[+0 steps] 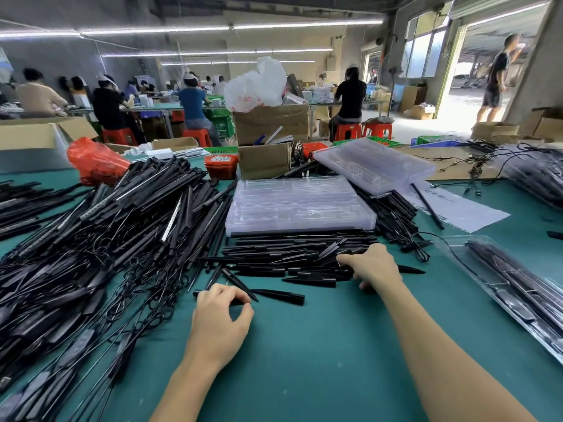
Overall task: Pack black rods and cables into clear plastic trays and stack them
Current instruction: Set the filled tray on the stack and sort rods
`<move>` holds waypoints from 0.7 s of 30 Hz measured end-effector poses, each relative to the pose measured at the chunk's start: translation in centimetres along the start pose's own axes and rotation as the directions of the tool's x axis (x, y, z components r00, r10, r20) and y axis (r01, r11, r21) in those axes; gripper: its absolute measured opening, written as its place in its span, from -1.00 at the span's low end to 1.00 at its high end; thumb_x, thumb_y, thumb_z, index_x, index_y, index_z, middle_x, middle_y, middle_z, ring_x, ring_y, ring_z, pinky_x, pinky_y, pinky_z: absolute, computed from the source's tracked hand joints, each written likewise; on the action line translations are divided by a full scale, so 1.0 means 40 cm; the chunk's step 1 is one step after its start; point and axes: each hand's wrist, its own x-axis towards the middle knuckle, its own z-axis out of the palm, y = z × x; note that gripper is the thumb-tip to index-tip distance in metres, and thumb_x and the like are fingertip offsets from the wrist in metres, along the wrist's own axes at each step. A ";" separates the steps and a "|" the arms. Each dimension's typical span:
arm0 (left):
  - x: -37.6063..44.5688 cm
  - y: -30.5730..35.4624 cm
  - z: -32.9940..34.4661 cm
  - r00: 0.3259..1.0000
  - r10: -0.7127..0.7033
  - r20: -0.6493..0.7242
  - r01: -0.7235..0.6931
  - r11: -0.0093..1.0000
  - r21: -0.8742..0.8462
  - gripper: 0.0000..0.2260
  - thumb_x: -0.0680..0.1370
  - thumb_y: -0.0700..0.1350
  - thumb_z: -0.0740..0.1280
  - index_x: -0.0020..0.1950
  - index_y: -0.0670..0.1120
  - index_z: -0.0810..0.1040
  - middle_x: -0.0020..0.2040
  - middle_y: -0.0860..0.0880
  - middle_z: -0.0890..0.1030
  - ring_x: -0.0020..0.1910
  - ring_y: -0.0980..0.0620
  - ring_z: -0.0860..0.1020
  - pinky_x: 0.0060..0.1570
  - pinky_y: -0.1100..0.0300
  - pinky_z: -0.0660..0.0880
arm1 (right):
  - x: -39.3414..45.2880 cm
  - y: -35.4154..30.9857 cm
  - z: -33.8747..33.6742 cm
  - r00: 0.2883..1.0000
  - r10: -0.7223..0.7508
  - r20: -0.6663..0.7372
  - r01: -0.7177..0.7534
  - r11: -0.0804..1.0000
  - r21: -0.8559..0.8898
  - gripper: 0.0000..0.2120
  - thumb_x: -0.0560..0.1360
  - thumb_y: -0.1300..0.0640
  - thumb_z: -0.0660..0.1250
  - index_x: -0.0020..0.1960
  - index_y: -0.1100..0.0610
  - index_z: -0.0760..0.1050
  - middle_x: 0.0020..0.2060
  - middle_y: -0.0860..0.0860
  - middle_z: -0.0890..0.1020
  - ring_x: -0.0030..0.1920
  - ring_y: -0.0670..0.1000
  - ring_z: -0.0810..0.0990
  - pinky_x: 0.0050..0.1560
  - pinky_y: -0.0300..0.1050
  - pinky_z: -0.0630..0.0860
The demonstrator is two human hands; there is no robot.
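While the left hand [220, 312] pinches a tapered black rod [275, 295], the right hand [372, 264] lies loose-fingered on the matte rod pile [292, 254] — gripping nothing

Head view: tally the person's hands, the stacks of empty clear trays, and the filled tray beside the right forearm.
Hands: 2, left hand, pinching a black rod, and right hand
Stacks of empty clear trays: 2
Filled tray: 1
Total: 5
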 end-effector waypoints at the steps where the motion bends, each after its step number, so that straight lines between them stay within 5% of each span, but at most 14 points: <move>1: 0.003 0.001 0.001 1.000 -0.003 0.000 0.003 1.000 0.020 -0.85 0.53 -0.08 0.38 -0.15 0.18 0.55 -0.04 0.24 0.51 0.10 0.32 0.33 0.09 0.18 0.31 | 0.004 0.000 -0.004 1.000 -0.004 0.030 0.004 1.000 -0.003 -0.61 0.35 -0.11 0.51 -0.14 0.18 0.49 -0.54 -0.02 0.63 -0.57 0.00 0.59 -0.26 -0.13 0.52; 5: 0.019 0.021 0.007 0.999 -0.014 -0.030 0.019 0.986 0.168 -0.93 0.55 0.01 0.33 -0.11 0.18 0.52 -0.04 0.25 0.50 0.06 0.18 0.31 0.05 0.17 0.10 | 0.007 0.006 0.000 1.000 -0.006 0.024 0.005 0.999 0.036 -0.71 0.35 0.02 0.50 -0.20 0.22 0.50 -0.53 0.02 0.63 -0.55 0.05 0.54 -0.17 -0.03 0.59; 8: 0.037 0.041 0.008 0.998 0.048 -0.039 -0.038 0.973 0.227 -0.96 0.55 0.01 0.32 -0.08 0.16 0.51 -0.05 0.23 0.51 0.07 0.15 0.35 0.01 0.18 0.05 | -0.011 0.005 0.003 1.000 0.010 -0.021 -0.010 1.000 0.002 -0.74 0.34 -0.02 0.42 -0.22 0.17 0.48 -0.51 -0.01 0.64 -0.51 0.03 0.59 -0.30 -0.14 0.51; 15: 0.159 0.084 0.001 0.988 0.152 0.036 -0.156 0.956 0.249 -0.76 0.61 -0.05 0.28 0.27 -0.02 0.51 0.24 0.10 0.53 0.25 0.08 0.49 0.35 0.06 0.30 | -0.013 0.000 -0.004 1.000 0.012 -0.003 -0.012 0.999 -0.053 -0.72 0.38 -0.06 0.32 -0.20 0.18 0.46 -0.41 0.06 0.66 -0.47 0.07 0.61 -0.27 -0.14 0.53; 18: 0.226 0.094 -0.004 0.978 0.158 0.136 -0.194 0.927 0.321 -0.64 0.63 -0.06 0.24 0.42 -0.08 0.40 0.38 0.02 0.48 0.36 0.02 0.44 0.39 -0.02 0.32 | 0.000 0.008 -0.009 0.997 0.079 -0.015 -0.073 0.963 0.261 -0.62 0.40 -0.09 0.35 -0.10 0.27 0.57 -0.47 0.08 0.62 -0.56 0.04 0.51 -0.37 -0.15 0.44; 21: 0.295 0.088 -0.015 0.964 0.097 0.248 -0.198 0.882 0.428 -0.56 0.67 -0.04 0.18 0.53 -0.10 0.25 0.55 -0.04 0.30 0.51 -0.04 0.27 0.42 -0.08 0.29 | 0.008 0.033 -0.051 0.968 0.229 -0.104 -0.118 0.778 0.618 -0.66 0.48 -0.01 0.32 -0.06 0.30 0.51 -0.43 0.13 0.60 -0.59 -0.01 0.44 -0.51 -0.21 0.30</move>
